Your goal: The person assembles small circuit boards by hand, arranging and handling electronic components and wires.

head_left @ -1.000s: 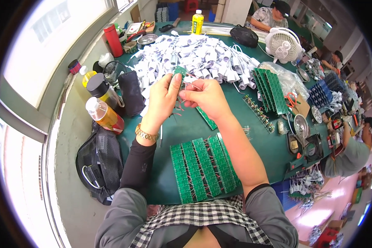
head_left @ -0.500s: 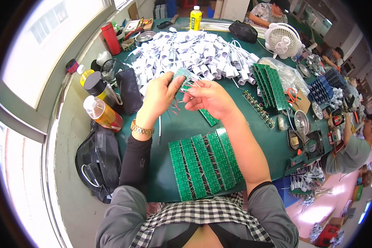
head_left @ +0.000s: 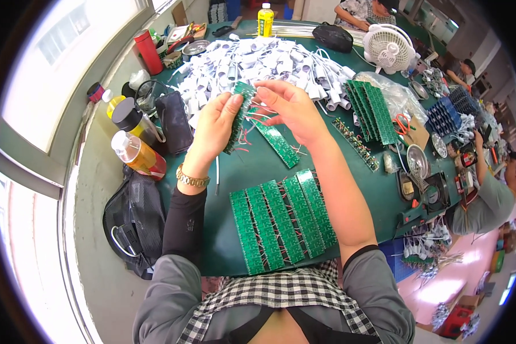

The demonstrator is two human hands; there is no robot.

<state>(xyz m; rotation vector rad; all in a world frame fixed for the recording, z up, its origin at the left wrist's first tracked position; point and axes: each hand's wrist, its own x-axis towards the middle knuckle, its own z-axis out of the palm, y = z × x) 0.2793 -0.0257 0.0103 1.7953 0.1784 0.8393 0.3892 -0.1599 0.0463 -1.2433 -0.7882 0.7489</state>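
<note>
My left hand point(head_left: 215, 123) grips a narrow green circuit board point(head_left: 242, 106) between thumb and fingers, holding it tilted above the table. Thin red and white wires point(head_left: 259, 109) stick out from the board's right side. Close to them is my right hand point(head_left: 292, 112), its fingers bent and apart around the wire ends; no firm hold on them shows. Another green board strip point(head_left: 278, 143) lies on the table just below the hands. Nearer to me rests a row of green boards point(head_left: 281, 221), side by side, with wires showing in the gaps.
White lamp sockets with cables point(head_left: 281, 66) form a large pile beyond my hands. Green boards point(head_left: 371, 112) stand at right, near a component-covered strip point(head_left: 355, 144), orange scissors point(head_left: 403, 123) and a white fan point(head_left: 389, 49). Bottles point(head_left: 137, 155) and a black bag point(head_left: 135, 221) are at left. Co-workers sit farther right.
The board in my left hand has turned more upright and shows more of its length. My right hand's fingers have spread, and the strip beneath is more exposed. The view has shifted slightly.
</note>
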